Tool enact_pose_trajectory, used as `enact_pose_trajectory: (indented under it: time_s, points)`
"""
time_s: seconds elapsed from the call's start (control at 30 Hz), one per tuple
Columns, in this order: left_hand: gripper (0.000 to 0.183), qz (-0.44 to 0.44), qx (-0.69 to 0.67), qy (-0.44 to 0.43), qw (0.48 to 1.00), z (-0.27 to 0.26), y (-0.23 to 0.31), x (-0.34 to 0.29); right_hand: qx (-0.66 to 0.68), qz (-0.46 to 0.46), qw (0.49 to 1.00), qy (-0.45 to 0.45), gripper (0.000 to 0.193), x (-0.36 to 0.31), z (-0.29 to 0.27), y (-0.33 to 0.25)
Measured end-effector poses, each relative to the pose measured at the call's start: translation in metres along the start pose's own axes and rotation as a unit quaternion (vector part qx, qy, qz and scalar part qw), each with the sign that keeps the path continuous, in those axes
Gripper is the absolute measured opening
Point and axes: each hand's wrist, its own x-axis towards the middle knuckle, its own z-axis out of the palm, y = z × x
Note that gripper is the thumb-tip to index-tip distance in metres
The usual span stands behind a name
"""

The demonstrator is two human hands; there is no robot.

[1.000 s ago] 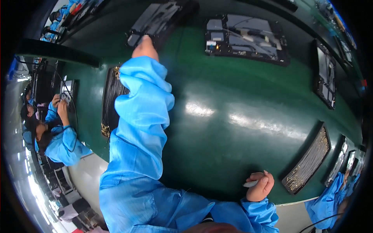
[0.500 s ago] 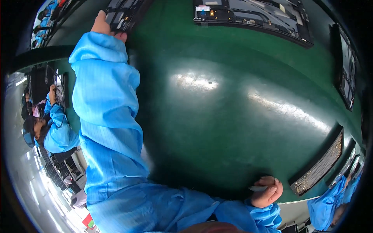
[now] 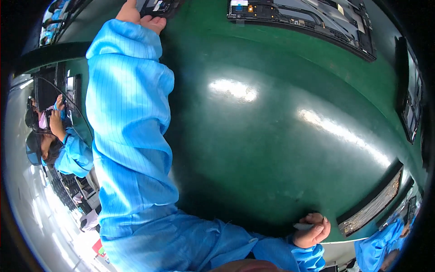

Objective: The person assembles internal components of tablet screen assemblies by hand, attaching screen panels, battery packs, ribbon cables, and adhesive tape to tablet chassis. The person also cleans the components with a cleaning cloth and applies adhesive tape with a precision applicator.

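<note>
My left arm in a blue sleeve reaches to the far left, where my left hand (image 3: 141,17) grips the near corner of a black electronic panel (image 3: 161,6). Thumb and fingers close over that corner; most of the panel lies beyond the upper edge of the view. Down at the table's near edge, my right hand (image 3: 312,234) is curled with its fingers bent in. Between its fingers a small flat whitish piece (image 3: 302,226) sticks out; its kind cannot be made out.
On the green table (image 3: 235,149) an opened black device with exposed boards (image 3: 308,22) lies at the far side. Another black panel (image 3: 410,93) stands at the right edge. A dark strip-like tray with a metallic surface (image 3: 374,204) lies near right. Co-workers in blue (image 3: 74,154) sit left and right.
My left hand and the panel have shifted a little farther away and to the right, so less of the panel shows. My right hand has barely moved.
</note>
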Motion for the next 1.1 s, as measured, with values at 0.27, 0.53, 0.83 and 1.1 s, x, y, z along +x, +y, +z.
enact_pose_trajectory:
  time_s: [0.27, 0.53, 0.83, 1.1]
  points:
    - [0.034, -0.068, 0.020, -0.196, 0.978, 0.007, 0.007, 0.002, 0.037, 0.006, 0.999, -0.019, 0.029, 0.000, 0.004, -0.002]
    - [0.020, 0.205, -0.041, -0.360, 0.909, -0.076, 0.028, -0.155, 0.037, -0.021, 0.999, -0.034, 0.018, 0.003, 0.006, -0.001]
    - [0.037, 0.030, 0.443, -0.416, 0.794, -0.116, -0.088, -0.258, 0.087, -0.221, 0.844, -0.481, 0.016, -0.019, 0.046, -0.047]
    - [0.032, 0.483, 0.559, 0.063, 0.672, -0.154, -0.033, -0.158, 0.031, -0.222, 0.898, -0.379, 0.018, -0.036, 0.051, -0.052]
